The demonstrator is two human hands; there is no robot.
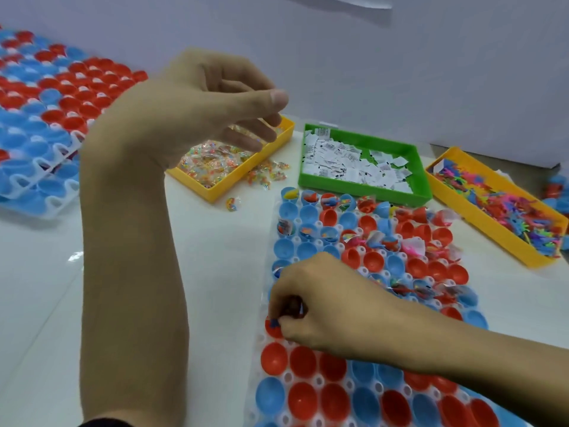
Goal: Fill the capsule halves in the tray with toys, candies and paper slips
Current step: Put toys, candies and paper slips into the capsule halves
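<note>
The right hand (pixel 311 300) is pinching a small blue toy (pixel 275 322) over a red capsule half (pixel 271 329) at the left edge of the tray (pixel 345 385) beneath it. The left hand (pixel 215 100) is hanging raised with fingers loosely curled, grasping nothing visible, above the yellow candy bin (pixel 234 167). Beyond the right hand are lying the green slip bin (pixel 363 186) and yellow toy bin (pixel 480 220).

Red and blue plastic capsule halves (pixel 303 362) are seen in a white perforated tray (pixel 348 385), beside yellow (pixel 215 192) and green (pixel 363 189) plastic bins.
</note>
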